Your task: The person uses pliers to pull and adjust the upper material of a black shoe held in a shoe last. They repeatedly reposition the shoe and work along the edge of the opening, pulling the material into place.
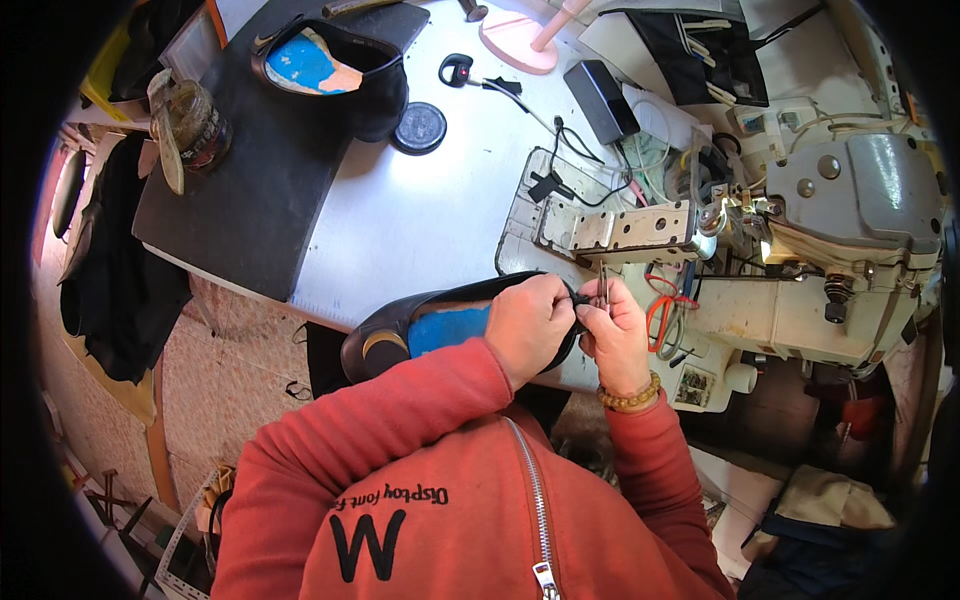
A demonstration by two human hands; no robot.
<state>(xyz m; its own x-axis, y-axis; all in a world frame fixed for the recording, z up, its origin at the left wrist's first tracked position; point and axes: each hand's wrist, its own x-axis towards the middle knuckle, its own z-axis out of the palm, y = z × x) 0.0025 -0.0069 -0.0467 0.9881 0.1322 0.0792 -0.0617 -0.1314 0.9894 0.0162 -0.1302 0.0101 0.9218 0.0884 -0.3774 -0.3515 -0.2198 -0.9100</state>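
Note:
A black shoe with a blue and tan insole lies at the table's near edge, its gold-trimmed end to the left. My left hand is closed over its near side, fingers pinching the black upper close to the right end. Right beside it, my right hand is closed too, with thumb and fingers at the same dark edge. A slim metal tool with two narrow prongs, like tweezers or small snips, sticks up from the right fingers. What lies between the fingertips is hidden.
To the right stands a sewing machine with a long flat arm. Orange-handled scissors lie under it. A second black shoe, a round black lid, and a jar with a brush sit at the far left.

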